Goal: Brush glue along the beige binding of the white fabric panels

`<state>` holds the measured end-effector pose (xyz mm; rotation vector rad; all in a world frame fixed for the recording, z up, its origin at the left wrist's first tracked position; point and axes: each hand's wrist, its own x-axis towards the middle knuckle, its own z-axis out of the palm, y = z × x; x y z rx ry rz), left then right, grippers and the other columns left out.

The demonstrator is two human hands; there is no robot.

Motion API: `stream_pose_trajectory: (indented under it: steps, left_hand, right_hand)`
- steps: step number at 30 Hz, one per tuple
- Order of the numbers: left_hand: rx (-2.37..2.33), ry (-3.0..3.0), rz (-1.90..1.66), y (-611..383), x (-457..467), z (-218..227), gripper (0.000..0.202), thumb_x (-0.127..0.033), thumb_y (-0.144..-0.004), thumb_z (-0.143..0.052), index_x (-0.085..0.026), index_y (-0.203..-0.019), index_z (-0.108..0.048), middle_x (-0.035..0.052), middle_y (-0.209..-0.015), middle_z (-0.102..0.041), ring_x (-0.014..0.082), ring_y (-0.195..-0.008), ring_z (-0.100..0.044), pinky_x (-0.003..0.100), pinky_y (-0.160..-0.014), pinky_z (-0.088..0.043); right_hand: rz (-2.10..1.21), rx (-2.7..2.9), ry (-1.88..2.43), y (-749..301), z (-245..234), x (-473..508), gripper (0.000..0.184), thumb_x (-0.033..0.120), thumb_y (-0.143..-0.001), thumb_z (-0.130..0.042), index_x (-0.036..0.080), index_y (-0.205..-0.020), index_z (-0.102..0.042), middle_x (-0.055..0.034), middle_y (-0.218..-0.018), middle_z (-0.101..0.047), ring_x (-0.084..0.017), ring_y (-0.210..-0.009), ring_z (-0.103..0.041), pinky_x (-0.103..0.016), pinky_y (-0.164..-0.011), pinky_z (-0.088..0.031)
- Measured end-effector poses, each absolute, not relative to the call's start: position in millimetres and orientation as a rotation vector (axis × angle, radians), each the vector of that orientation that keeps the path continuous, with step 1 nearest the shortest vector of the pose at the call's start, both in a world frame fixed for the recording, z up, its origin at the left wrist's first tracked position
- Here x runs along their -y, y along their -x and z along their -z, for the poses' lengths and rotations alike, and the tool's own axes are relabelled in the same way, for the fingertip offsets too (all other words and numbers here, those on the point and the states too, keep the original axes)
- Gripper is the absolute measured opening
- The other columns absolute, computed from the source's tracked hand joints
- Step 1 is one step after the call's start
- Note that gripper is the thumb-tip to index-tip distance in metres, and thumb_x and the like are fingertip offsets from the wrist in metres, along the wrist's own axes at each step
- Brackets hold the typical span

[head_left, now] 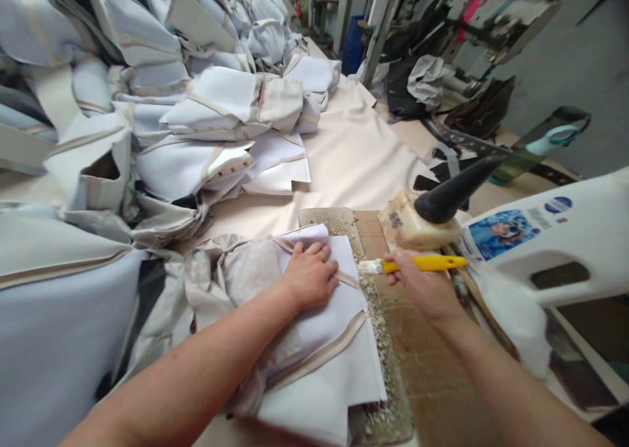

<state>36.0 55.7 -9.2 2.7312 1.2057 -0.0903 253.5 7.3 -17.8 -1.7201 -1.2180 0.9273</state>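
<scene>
Your left hand (309, 276) lies open and flat on a folded white fabric panel (319, 362); your right hand (417, 286) grips a yellow brush (422, 264) over a board (388, 375) crusted with what looks like dried glue.

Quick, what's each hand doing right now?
Left hand: open, pressing flat on the fabric panel.
Right hand: closed, holding a yellow-handled brush.
</scene>
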Motion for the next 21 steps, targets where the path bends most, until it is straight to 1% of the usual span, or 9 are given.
stream_pose_trajectory:
  steps: [2,4,8,10,17,19,21]
  left_hand:
    - [-1.218,-2.742,0.035,-34,-53,10,0.031,-0.043,-0.086,-0.043,-0.022,-0.102,-0.060,0.0077,-0.127,-0.051,0.0262,-0.114,-0.041,0.048,-0.090,-0.030]
    - [-1.225,-2.731,0.023,-33,-52,11,0.031,-0.041,-0.086,-0.043,-0.020,-0.101,-0.060,0.0078,-0.125,-0.053,0.0257,-0.113,-0.041,0.047,-0.091,-0.029]
    - [-1.220,-2.703,0.013,-32,-53,12,0.027,-0.041,-0.083,-0.047,-0.019,-0.093,-0.060,0.0070,-0.115,-0.058,0.0255,-0.110,-0.043,0.046,-0.089,-0.030]
    - [-1.220,-2.694,-0.013,-32,-54,13,0.027,-0.041,-0.083,-0.048,-0.019,-0.092,-0.060,0.0066,-0.114,-0.058,0.0252,-0.109,-0.044,0.046,-0.088,-0.030]
    - [-1.225,-2.662,-0.016,-31,-54,15,0.029,-0.042,-0.084,-0.047,-0.018,-0.095,-0.060,0.0077,-0.117,-0.057,0.0249,-0.111,-0.043,0.046,-0.089,-0.029]
    - [-1.230,-2.667,-0.015,-32,-54,15,0.028,-0.041,-0.083,-0.048,-0.018,-0.095,-0.060,0.0077,-0.117,-0.057,0.0250,-0.111,-0.043,0.046,-0.090,-0.029]
    - [-1.225,-2.678,-0.022,-32,-54,14,0.027,-0.041,-0.083,-0.049,-0.018,-0.094,-0.060,0.0072,-0.117,-0.057,0.0249,-0.112,-0.043,0.046,-0.089,-0.029]
  right_hand:
    - [-0.960,1.304,1.726,-234,26,-27,0.032,0.046,-0.080,-0.048,0.019,-0.069,-0.061,-0.0017,-0.055,-0.058,-0.017,-0.058,-0.056,-0.030,-0.064,-0.044]
    - [-0.935,1.335,1.741,-222,32,-48,0.030,0.042,-0.080,-0.048,0.020,-0.062,-0.057,-0.0008,-0.052,-0.057,-0.017,-0.056,-0.055,-0.029,-0.062,-0.042]
    - [-0.850,1.325,1.783,-211,33,-90,0.029,0.032,-0.082,-0.043,0.020,-0.057,-0.053,-0.0008,-0.050,-0.056,-0.016,-0.057,-0.054,-0.026,-0.062,-0.041]
    - [-0.844,1.313,1.814,-211,32,-95,0.029,0.029,-0.081,-0.043,0.020,-0.056,-0.052,-0.0009,-0.049,-0.055,-0.015,-0.055,-0.053,-0.025,-0.060,-0.041]
    - [-1.014,1.318,1.862,-224,30,-52,0.023,0.029,-0.072,-0.050,0.019,-0.051,-0.051,0.0027,-0.039,-0.046,-0.014,-0.042,-0.048,-0.026,-0.048,-0.037]
    - [-0.957,1.337,1.822,-222,30,-61,0.023,0.029,-0.073,-0.049,0.019,-0.053,-0.052,0.0028,-0.041,-0.047,-0.014,-0.044,-0.049,-0.026,-0.050,-0.038]
    - [-0.880,1.330,1.796,-218,31,-79,0.025,0.031,-0.076,-0.046,0.019,-0.055,-0.053,0.0021,-0.046,-0.051,-0.015,-0.049,-0.052,-0.026,-0.057,-0.040]
